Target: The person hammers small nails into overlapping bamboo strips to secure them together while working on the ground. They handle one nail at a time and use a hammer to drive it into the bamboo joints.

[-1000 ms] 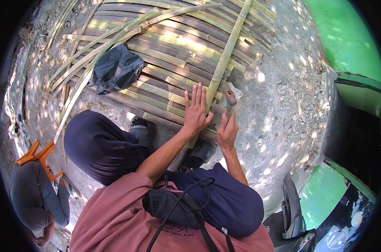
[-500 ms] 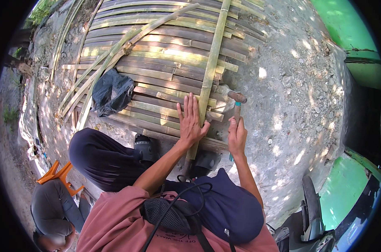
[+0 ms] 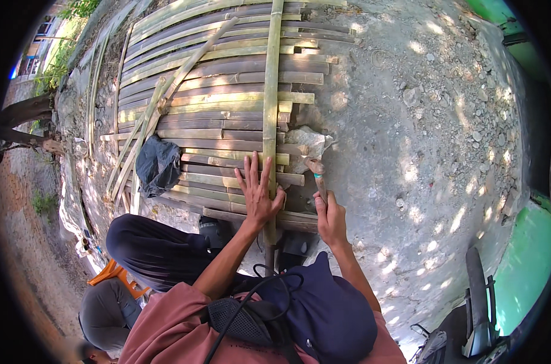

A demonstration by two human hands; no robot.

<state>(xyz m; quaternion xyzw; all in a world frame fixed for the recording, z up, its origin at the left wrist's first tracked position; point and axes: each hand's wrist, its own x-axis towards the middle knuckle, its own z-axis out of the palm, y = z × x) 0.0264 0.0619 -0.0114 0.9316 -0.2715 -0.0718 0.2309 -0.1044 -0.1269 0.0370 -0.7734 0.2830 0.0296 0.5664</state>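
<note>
My left hand (image 3: pixel 261 197) lies flat with fingers spread on a row of split bamboo slats (image 3: pixel 217 144). Its thumb rests by a long bamboo strip (image 3: pixel 271 91) that crosses over the slats near their right ends. In my right hand (image 3: pixel 332 223) is a hammer (image 3: pixel 319 182), gripped by its wooden handle, which has a teal band below the head. The hammer head is raised close to the slat ends, beside a pale stone (image 3: pixel 310 141). Any nail under my left fingers cannot be made out.
A crumpled black plastic bag (image 3: pixel 158 165) sits on the slats to the left. Loose bamboo strips (image 3: pixel 187 65) lie slantwise across them. Rubble (image 3: pixel 412 97) is scattered on the concrete at right. A person (image 3: pixel 108 312) sits by an orange plastic chair (image 3: pixel 112 273); a motorbike (image 3: pixel 479 303) stands lower right.
The view has turned, shifting the bamboo left. The hammer head has moved closer to the slat ends and the stone. My left hand stays spread on the slats by the long strip.
</note>
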